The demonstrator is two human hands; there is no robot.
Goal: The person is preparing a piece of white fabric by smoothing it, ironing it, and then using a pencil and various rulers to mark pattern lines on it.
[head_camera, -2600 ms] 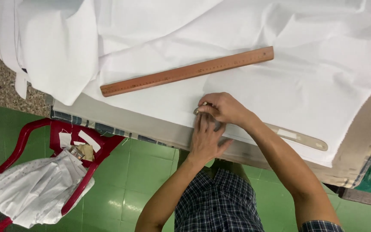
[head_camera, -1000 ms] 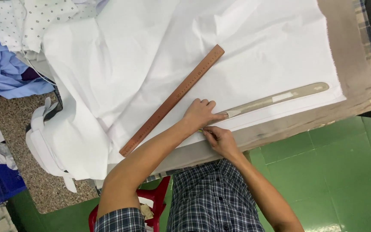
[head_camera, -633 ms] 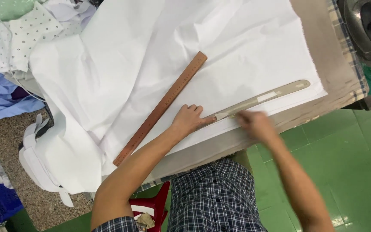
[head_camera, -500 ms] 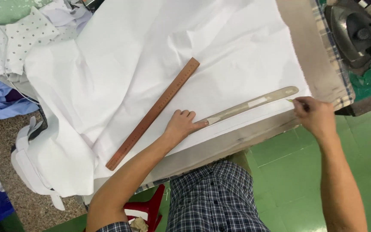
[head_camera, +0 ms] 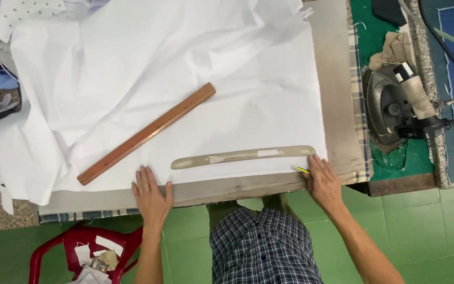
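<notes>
two hands: left hand (head_camera: 151,195) flat on one white cloth (head_camera: 185,68), right hand (head_camera: 323,184) pinching one pencil (head_camera: 300,169)

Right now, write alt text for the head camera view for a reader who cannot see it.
A person's left hand lies flat on the edge of white fabric on a padded table, while the right hand holds a yellow pencil beside a curved pattern ruler. A wooden ruler lies diagonally; an iron sits at right.

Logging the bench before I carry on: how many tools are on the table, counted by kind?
Wooden ruler: 1
Curved pattern ruler: 1
Pencil, under the right hand: 1
Iron: 1
Total: 4
</notes>
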